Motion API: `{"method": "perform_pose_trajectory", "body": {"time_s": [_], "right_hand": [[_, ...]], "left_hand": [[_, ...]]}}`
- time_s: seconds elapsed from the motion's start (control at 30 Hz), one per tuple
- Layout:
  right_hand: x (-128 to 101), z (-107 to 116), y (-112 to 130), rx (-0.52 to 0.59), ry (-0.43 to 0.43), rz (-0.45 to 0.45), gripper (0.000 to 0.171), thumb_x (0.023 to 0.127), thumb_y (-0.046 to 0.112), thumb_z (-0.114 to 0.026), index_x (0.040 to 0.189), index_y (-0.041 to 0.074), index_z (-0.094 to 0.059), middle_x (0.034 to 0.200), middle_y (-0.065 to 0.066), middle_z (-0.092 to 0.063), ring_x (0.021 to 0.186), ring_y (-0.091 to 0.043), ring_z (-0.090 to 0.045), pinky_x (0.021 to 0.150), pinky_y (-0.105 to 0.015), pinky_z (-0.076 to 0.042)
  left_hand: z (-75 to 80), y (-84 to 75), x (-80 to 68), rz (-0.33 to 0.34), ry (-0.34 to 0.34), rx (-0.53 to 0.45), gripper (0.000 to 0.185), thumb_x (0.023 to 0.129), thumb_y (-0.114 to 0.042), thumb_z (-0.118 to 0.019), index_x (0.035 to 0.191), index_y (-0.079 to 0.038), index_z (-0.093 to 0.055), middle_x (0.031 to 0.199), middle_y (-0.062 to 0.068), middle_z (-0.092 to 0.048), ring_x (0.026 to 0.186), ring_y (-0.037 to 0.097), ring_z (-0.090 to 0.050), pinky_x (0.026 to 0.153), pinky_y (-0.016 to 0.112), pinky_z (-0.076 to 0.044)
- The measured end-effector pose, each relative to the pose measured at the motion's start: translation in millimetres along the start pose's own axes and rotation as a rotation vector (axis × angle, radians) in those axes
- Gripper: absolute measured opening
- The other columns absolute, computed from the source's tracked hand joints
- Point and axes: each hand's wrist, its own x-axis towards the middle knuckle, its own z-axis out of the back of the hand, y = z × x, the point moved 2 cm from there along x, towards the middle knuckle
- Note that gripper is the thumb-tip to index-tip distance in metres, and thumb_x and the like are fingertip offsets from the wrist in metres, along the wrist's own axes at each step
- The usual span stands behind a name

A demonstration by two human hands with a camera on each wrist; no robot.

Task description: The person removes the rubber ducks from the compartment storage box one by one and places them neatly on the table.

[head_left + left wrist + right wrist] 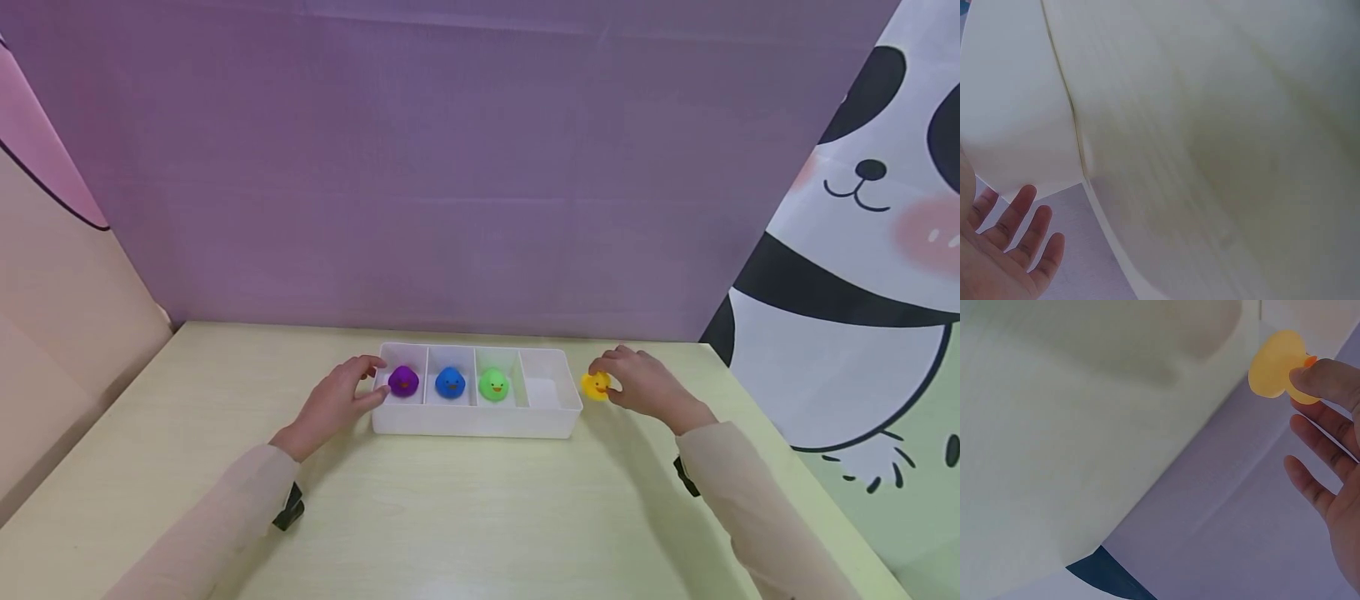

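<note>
While the yellow duck (596, 385) sits just right of the white divided tray (480, 422), outside its right end wall, the right hand (647, 385) pinches it between fingertips and thumb; the right wrist view shows the index finger (1325, 378) curled over the toy and the other fingers loosely spread. Whether the duck rests on the table (450, 517) or is lifted just clear of it cannot be told.

Progress, as judged: three of four compartments are filled. From left to right they hold a purple duck (403, 381), a blue duck (450, 382) and a green duck (493, 384), each upright and facing the near side. The rightmost compartment (546, 385), nearest the yellow duck, holds nothing. Only that last placement appears to be left.

Left hand (341, 398) rests against the tray's left end, thumb on the near corner and fingers at the rim beside the purple duck; fingers look relaxed and nearly straight in the left wrist view, gripping nothing.

Surroundings: purple backdrop (450, 167) at the far side, a panda-print curtain (862, 250) to the right. Only the tray's right wall stands between duck and free compartment.
</note>
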Motion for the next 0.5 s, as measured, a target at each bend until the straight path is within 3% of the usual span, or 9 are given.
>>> {"method": "perform_pose_trajectory", "body": {"time_s": [0.5], "right_hand": [[-8.5, -23.9, 2.1, 0.02, 0.004, 0.014, 0.029, 0.067, 0.004, -0.077, 0.093, 0.012, -0.066, 0.09, 0.0, -0.064, 0.085, -0.02, -0.054, 0.072, -0.041, -0.048]], "left_hand": [[-0.8, 1.9, -0.8, -0.012, -0.006, 0.007, 0.041, 0.087, -0.031, -0.059, 0.121, -0.01, -0.052, 0.11, 0.01, -0.059, 0.098, 0.026, -0.054, 0.084, 0.044, -0.045]]}}
